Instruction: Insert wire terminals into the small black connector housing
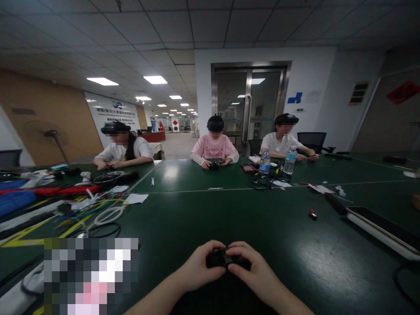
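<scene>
A small black object (225,260) is held between my two hands near the bottom middle of the head view. My left hand (203,267) wraps its left end, thumb below and fingers above. The right end is gripped by my right hand (251,267), whose fingertips and thumb press close to the object's middle. Both hands are just above the dark green table (183,223). What exactly the black object is cannot be made out, since the fingers cover much of it.
Coiled cables (110,215) and tools crowd the left. A small red and black item (313,215) and a white-edged device (382,232) lie right. Bottles (264,162) stand farther back. Three people sit across the table; a blurred patch covers the lower left.
</scene>
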Tool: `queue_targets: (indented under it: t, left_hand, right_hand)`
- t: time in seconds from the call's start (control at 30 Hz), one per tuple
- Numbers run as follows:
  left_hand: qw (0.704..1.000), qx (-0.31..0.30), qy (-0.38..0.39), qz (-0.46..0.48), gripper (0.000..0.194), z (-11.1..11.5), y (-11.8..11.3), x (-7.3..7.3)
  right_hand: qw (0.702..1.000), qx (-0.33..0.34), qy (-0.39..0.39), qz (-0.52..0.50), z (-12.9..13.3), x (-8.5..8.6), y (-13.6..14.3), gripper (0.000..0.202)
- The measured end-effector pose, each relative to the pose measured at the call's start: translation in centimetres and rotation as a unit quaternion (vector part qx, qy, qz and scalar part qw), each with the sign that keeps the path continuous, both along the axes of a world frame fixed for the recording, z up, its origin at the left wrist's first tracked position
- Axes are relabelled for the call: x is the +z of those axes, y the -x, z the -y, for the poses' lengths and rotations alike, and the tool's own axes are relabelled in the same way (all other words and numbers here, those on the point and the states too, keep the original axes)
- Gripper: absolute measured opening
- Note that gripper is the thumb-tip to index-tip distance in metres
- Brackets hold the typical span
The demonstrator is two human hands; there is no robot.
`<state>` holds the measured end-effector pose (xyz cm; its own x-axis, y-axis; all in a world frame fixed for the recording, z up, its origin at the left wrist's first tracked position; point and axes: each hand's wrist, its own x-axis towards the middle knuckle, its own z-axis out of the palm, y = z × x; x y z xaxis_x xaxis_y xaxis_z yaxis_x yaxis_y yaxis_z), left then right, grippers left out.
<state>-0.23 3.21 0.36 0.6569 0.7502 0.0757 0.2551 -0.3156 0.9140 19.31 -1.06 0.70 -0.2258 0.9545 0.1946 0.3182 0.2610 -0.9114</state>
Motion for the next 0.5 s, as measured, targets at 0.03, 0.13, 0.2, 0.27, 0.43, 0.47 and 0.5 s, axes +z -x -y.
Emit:
queue_targets:
  t: [0.03,0.13,0.2,0.27,0.43,0.47,0.5]
  left_hand:
    - [1.000,0.005,-0.004,-0.002,0.042,0.0,0.0,0.1]
    - [1.000,0.006,-0.009,-0.006,0.042,0.1,0.1,0.2]
    - [1.000,0.005,-0.010,-0.008,0.042,0.0,0.1,0.2]
    - [1.000,0.005,-0.016,-0.010,0.042,0.0,0.1,0.2]
    - [1.000,0.002,-0.005,-0.001,0.041,0.2,0.1,0.6]
    - [1.000,0.002,0.000,0.001,0.041,0.2,0.1,0.7]
    - [1.000,0.003,0.006,0.002,0.041,0.2,0.1,0.7]
  right_hand:
    - [1.000,0.001,0.000,0.001,0.0,0.0,0.0,0.018]
    - [1.000,-0.002,-0.004,0.000,0.1,0.1,-0.1,0.018]
    - [1.000,-0.001,0.003,0.007,0.1,0.1,-0.1,0.018]
    - [1.000,-0.005,0.008,0.015,0.0,0.1,-0.2,0.018]
    - [0.999,-0.051,-0.011,0.008,-0.4,0.3,-0.9,0.021]
    - [0.998,-0.062,-0.009,0.001,-0.5,0.4,-1.1,0.023]
    - [0.997,-0.071,-0.006,-0.005,-0.7,0.5,-1.3,0.025]
